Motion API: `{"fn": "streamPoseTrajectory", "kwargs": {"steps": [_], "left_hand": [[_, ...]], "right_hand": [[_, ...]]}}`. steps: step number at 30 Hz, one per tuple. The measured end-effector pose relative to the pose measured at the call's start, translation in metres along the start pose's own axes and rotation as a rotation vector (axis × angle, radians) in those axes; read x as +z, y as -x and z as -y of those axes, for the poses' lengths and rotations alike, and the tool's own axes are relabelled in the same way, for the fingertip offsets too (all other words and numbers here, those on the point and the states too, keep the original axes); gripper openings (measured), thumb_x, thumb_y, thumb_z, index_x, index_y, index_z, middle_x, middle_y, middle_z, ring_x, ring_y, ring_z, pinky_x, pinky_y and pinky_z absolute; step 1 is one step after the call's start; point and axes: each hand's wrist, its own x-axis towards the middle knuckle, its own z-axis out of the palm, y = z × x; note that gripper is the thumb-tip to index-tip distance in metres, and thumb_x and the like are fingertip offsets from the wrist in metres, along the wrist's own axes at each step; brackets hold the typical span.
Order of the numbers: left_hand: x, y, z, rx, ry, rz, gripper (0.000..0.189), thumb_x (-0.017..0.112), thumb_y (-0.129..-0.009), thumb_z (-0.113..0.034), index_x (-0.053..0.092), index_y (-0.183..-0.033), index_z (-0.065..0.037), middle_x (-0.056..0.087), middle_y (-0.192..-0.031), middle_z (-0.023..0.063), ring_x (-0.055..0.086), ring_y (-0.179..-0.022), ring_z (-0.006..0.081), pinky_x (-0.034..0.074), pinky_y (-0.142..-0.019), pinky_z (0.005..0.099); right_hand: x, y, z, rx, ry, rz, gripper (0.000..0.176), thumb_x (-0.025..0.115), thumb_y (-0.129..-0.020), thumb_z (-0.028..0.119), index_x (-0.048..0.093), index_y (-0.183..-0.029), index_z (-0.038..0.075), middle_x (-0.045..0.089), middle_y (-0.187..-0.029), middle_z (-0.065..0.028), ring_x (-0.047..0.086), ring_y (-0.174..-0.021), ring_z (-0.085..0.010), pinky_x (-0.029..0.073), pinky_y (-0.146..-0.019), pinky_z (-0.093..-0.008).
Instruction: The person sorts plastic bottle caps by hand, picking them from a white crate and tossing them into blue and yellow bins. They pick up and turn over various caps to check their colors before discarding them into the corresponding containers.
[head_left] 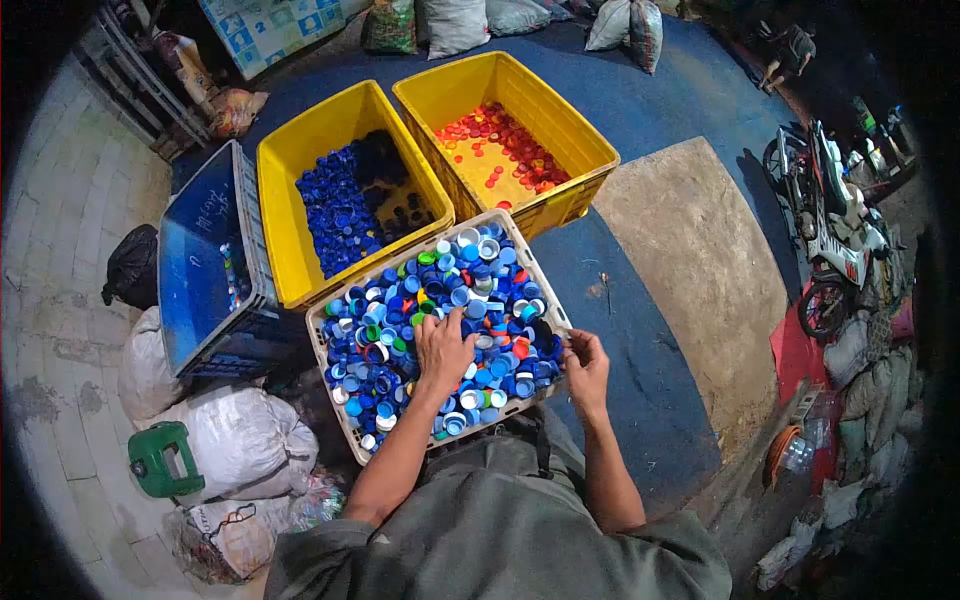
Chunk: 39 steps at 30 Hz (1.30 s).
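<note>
A shallow pale tray (pixel 330 400) in front of my body is heaped with bottle caps (pixel 400 375), mostly blue, with white, green and red ones mixed in. My left hand (pixel 445 350) rests on the middle of the heap, fingers partly stretched and apart, fingertips among the caps. At the tray's right rim is my right hand (pixel 586 372), its fingers curled towards the thumb; whatever lies between them is too small to make out. Beyond the tray, one yellow crate (pixel 285 215) contains dark blue and black caps. The other yellow crate (pixel 560 110) contains red and orange caps.
Left of the tray stands a blue crate (pixel 205 270) with a few small pieces inside. White sacks (pixel 235 440) and a green plastic container (pixel 165 460) lie below it. A motorcycle (pixel 830 220) is at right; another person (pixel 790 55) is at far right.
</note>
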Motion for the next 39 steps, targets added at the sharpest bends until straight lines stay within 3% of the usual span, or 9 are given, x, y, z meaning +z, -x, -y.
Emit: {"fn": "streamPoseTrajectory", "kwargs": {"steps": [5, 7, 10, 14, 15, 19, 25, 31, 39], "left_hand": [[-0.001, 0.000, -0.001, -0.094, 0.354, -0.152, 0.042, 0.075, -0.073, -0.016, 0.059, -0.109, -0.002, 0.061, -0.096, 0.0144, 0.056, -0.090, 0.0300, 0.044, -0.081, 0.0409], [-0.012, 0.001, -0.001, -0.345, 0.728, -0.113, 0.031, 0.071, -0.077, -0.011, 0.058, -0.104, -0.001, 0.057, -0.093, 0.0100, 0.059, -0.083, 0.0206, 0.049, -0.075, 0.0333], [-0.029, 0.010, 0.007, -0.774, 1.845, -0.139, 0.016, 0.059, -0.081, -0.003, 0.059, -0.097, -0.003, 0.057, -0.093, 0.0083, 0.058, -0.080, 0.0200, 0.051, -0.074, 0.0349], [-0.047, 0.028, 0.024, -0.972, 2.121, -0.266, 0.012, 0.059, -0.080, -0.007, 0.056, -0.090, -0.002, 0.058, -0.087, 0.0098, 0.057, -0.081, 0.0224, 0.050, -0.075, 0.0352], [-0.057, 0.029, 0.020, -1.060, 2.146, -0.325, 0.011, 0.060, -0.082, -0.009, 0.055, -0.089, -0.002, 0.057, -0.085, 0.0103, 0.056, -0.081, 0.0228, 0.050, -0.074, 0.0339], [-0.061, 0.045, 0.029, -1.027, 2.139, -0.304, 0.012, 0.061, -0.087, -0.015, 0.053, -0.088, -0.005, 0.054, -0.080, 0.0066, 0.051, -0.076, 0.0199, 0.046, -0.070, 0.0337], [-0.055, 0.065, 0.035, -1.038, 1.928, -0.270, 0.013, 0.057, -0.094, -0.021, 0.054, -0.088, -0.010, 0.049, -0.071, -0.0013, 0.049, -0.068, 0.0131, 0.045, -0.069, 0.0336], [-0.049, 0.069, 0.024, -0.937, 1.690, -0.171, 0.017, 0.065, -0.089, -0.015, 0.056, -0.101, -0.008, 0.056, -0.078, 0.0015, 0.049, -0.061, 0.0090, 0.043, -0.056, 0.0242], [-0.040, 0.061, 0.015, -0.744, 1.291, -0.110, 0.028, 0.071, -0.084, -0.015, 0.056, -0.104, -0.003, 0.057, -0.082, 0.0009, 0.049, -0.063, 0.0061, 0.041, -0.055, 0.0213]], "right_hand": [[0.009, 0.002, -0.006, -0.090, 0.019, 0.037, 0.020, 0.056, -0.088, -0.001, 0.057, -0.108, 0.001, 0.064, -0.093, -0.0038, 0.058, -0.078, -0.0097, 0.048, -0.067, -0.0253], [0.010, 0.002, 0.017, -0.044, 0.244, 0.036, 0.019, 0.062, -0.086, 0.008, 0.059, -0.103, 0.000, 0.064, -0.080, -0.0066, 0.060, -0.071, -0.0138, 0.048, -0.066, -0.0292], [0.014, -0.003, 0.036, 0.018, 0.461, 0.114, 0.024, 0.066, -0.082, 0.015, 0.060, -0.100, 0.000, 0.064, -0.076, -0.0135, 0.065, -0.073, -0.0235, 0.050, -0.069, -0.0351], [0.026, -0.009, 0.017, -0.078, 0.510, 0.183, 0.027, 0.068, -0.080, 0.017, 0.058, -0.099, 0.000, 0.065, -0.078, -0.0163, 0.065, -0.075, -0.0322, 0.050, -0.070, -0.0409], [0.029, -0.009, 0.013, -0.108, 0.501, 0.186, 0.028, 0.068, -0.079, 0.016, 0.058, -0.099, 0.000, 0.066, -0.079, -0.0167, 0.065, -0.075, -0.0340, 0.050, -0.071, -0.0422], [0.045, -0.009, 0.001, -0.250, 0.569, 0.170, 0.038, 0.068, -0.079, 0.016, 0.053, -0.110, 0.000, 0.066, -0.086, -0.0191, 0.063, -0.085, -0.0382, 0.048, -0.077, -0.0474], [0.062, -0.011, 0.009, -0.204, 0.733, 0.064, 0.046, 0.072, -0.078, 0.023, 0.052, -0.112, -0.001, 0.063, -0.091, -0.0236, 0.060, -0.088, -0.0410, 0.048, -0.075, -0.0500], [0.073, -0.019, 0.015, -0.092, 0.807, 0.036, 0.050, 0.074, -0.078, 0.026, 0.048, -0.112, 0.000, 0.064, -0.088, -0.0218, 0.062, -0.089, -0.0414, 0.049, -0.075, -0.0497], [0.068, -0.026, 0.007, -0.136, 0.701, 0.072, 0.043, 0.072, -0.080, 0.023, 0.048, -0.108, 0.001, 0.065, -0.092, -0.0244, 0.063, -0.086, -0.0423, 0.048, -0.073, -0.0500]]}}
